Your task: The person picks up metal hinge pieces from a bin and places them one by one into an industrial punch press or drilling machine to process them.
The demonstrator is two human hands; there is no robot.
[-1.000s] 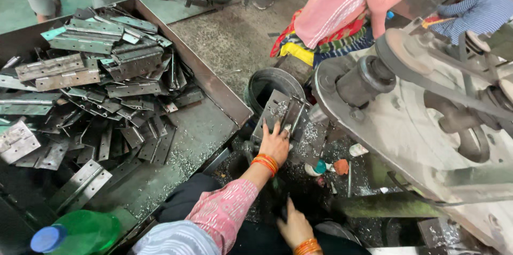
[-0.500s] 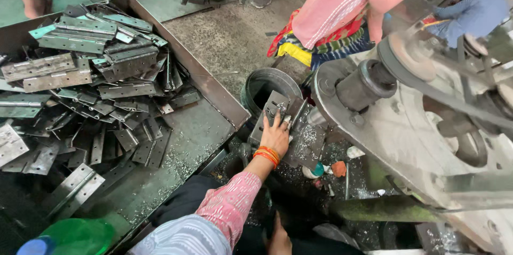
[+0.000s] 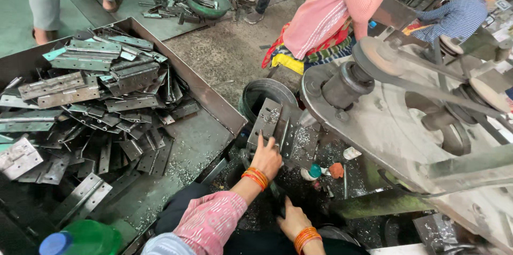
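My left hand is stretched forward, arm nearly straight, fingers extended upward and slightly spread, palm turned away from me. My right hand is low and close to my body, fingers curled downward, knuckles up; its grip cannot be made out.

A: Where did the tray sit?
B: Left of the machine, with hinges piled in it.
A: And the bucket?
B: Between the tray and the machine, behind the left hand, which touched metal plates. The right hand lay nearer the person.
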